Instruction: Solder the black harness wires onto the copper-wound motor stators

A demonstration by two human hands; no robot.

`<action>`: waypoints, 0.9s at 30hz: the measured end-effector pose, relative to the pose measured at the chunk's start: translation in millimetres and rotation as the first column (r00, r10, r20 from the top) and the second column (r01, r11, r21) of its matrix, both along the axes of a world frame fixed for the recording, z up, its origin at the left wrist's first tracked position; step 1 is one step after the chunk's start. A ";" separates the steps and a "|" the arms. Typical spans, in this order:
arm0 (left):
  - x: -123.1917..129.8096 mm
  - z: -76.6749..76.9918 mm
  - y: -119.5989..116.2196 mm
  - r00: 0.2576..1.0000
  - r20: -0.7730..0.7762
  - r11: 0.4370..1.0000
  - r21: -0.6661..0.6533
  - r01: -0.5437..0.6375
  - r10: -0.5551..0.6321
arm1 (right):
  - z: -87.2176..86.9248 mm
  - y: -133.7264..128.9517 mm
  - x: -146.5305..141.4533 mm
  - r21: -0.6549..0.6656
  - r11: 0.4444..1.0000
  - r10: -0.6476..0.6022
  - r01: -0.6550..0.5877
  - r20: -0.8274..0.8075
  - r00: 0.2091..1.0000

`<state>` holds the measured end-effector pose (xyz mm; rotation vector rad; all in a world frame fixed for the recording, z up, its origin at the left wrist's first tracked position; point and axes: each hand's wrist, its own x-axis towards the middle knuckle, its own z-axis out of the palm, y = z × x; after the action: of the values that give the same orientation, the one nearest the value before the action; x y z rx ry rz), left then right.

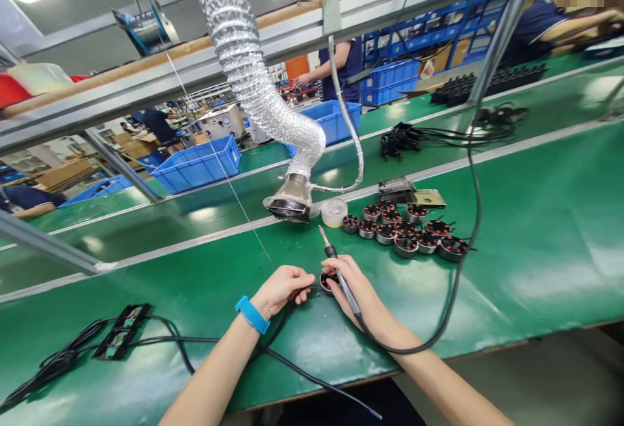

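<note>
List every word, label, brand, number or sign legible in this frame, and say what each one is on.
No text can be read anywhere in this view.
Soldering iron in the right hand: no legible marking.
Blue wristband: no lettering visible.
Small open black cases: any print inside is too small to read.
Pale machine in the background: too small and blurred to read.

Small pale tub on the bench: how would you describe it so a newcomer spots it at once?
Follow the big silver hose down to its nozzle above the green bench. Immediately right of the nozzle sits the round tub, with silvery bits inside. It is pale, unlike the dark-centred metal rings clustered to its right.
</note>
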<state>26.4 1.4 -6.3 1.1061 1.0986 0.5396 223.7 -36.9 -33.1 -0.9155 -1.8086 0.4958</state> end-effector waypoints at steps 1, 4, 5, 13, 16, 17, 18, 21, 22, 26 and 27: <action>-1.5 0.1 1.3 1.000 0.003 1.000 0.000 -0.002 0.002 | 3.1 -1.1 0.4 0.004 1.000 0.007 -0.007 0.008 1.000; -7.2 3.5 5.0 0.999 0.038 1.000 -0.021 -0.020 0.021 | 14.9 -6.0 4.8 0.040 0.999 -0.031 0.029 0.039 0.999; -9.1 5.3 5.9 0.998 0.054 0.999 -0.033 -0.028 0.029 | 18.8 -7.9 8.0 0.064 0.995 -0.075 0.071 0.051 0.996; -14.3 10.9 5.5 0.995 0.061 0.996 -0.042 -0.075 0.077 | 26.7 -8.9 66.0 0.340 0.842 -0.517 0.419 0.286 0.807; -18.8 9.2 5.7 0.995 0.036 0.995 0.013 -0.098 0.097 | 23.5 -7.7 91.1 0.401 0.756 -0.652 0.518 0.383 0.655; -22.2 8.4 7.0 0.995 0.020 0.994 0.039 -0.103 0.103 | 22.5 -7.6 98.5 0.404 0.738 -0.674 0.540 0.406 0.617; -26.4 7.5 9.0 0.994 0.003 0.992 0.068 -0.110 0.110 | 21.6 -7.4 105.2 0.403 0.725 -0.689 0.559 0.422 0.589; -41.5 6.4 16.5 0.986 -0.035 0.979 0.131 -0.159 0.164 | 17.2 -4.7 120.3 0.397 0.700 -0.713 0.594 0.433 0.551; -46.3 7.4 18.1 0.975 -0.052 0.966 0.161 -0.203 0.214 | 15.0 -2.7 123.5 0.388 0.703 -0.710 0.596 0.433 0.555; -54.8 21.6 7.2 0.866 -0.008 0.770 0.462 -0.440 0.500 | 4.6 9.3 128.6 0.326 0.775 -0.631 0.541 0.451 0.631; -52.9 27.1 -0.8 0.845 0.027 0.714 0.522 -0.467 0.533 | 2.5 12.2 128.6 0.308 0.795 -0.605 0.522 0.457 0.652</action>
<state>-26.5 0.7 20.7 1.3071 1.4267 1.2744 352.3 -24.7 -30.6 -1.5511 -1.8625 -0.3430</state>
